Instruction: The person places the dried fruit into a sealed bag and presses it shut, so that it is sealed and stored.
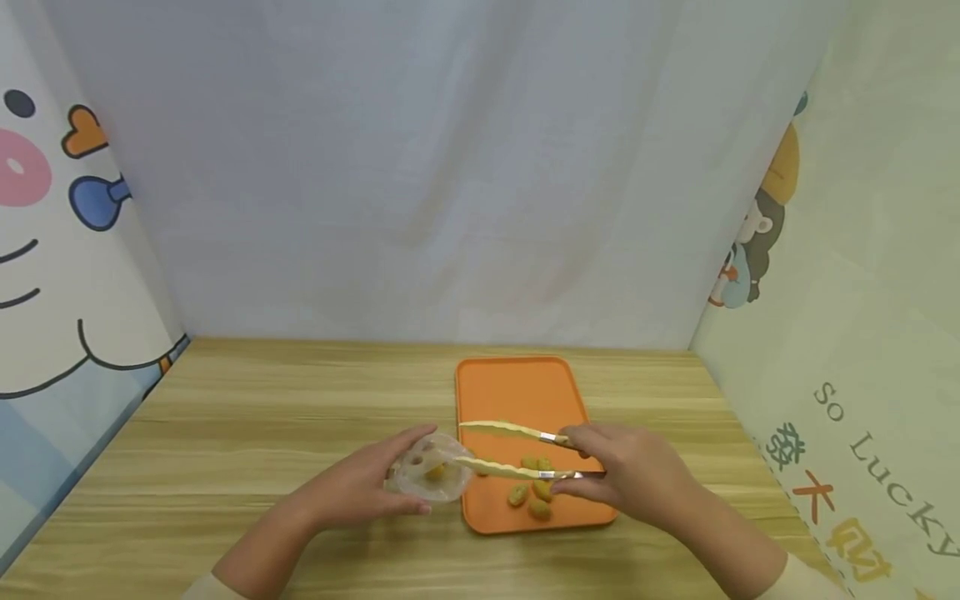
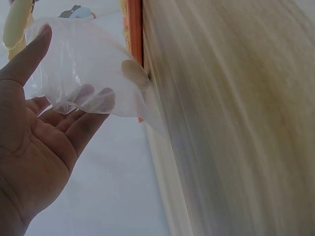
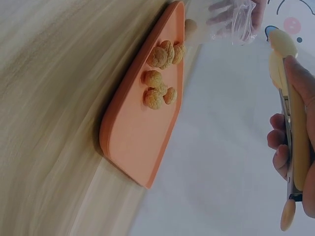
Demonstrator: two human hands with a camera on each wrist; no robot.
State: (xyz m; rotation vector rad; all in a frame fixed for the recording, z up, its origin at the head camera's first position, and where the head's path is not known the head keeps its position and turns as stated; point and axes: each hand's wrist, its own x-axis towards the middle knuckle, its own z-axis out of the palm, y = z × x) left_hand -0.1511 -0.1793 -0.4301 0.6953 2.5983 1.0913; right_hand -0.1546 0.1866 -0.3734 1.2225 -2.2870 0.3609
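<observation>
My left hand (image 1: 367,482) holds open a clear plastic bag (image 2: 74,64), thumb on one side and fingers showing through the other. Inside, low in the bag, lies one round golden puff (image 2: 134,72). My right hand (image 1: 637,471) grips food tongs (image 1: 502,471) with cream, wavy-edged tips and wood-toned handles. The tongs' arms stand apart with nothing between them; the nearer tip overlaps the bag's mouth in the head view. Several more golden puffs (image 3: 153,78) sit on an orange tray (image 1: 517,387), in its near half below the tongs.
The tray lies on a wood-grain table (image 1: 300,400), to the right of the bag. A pale curtain (image 1: 420,183) closes off the back, with printed cloths (image 1: 847,375) at both sides.
</observation>
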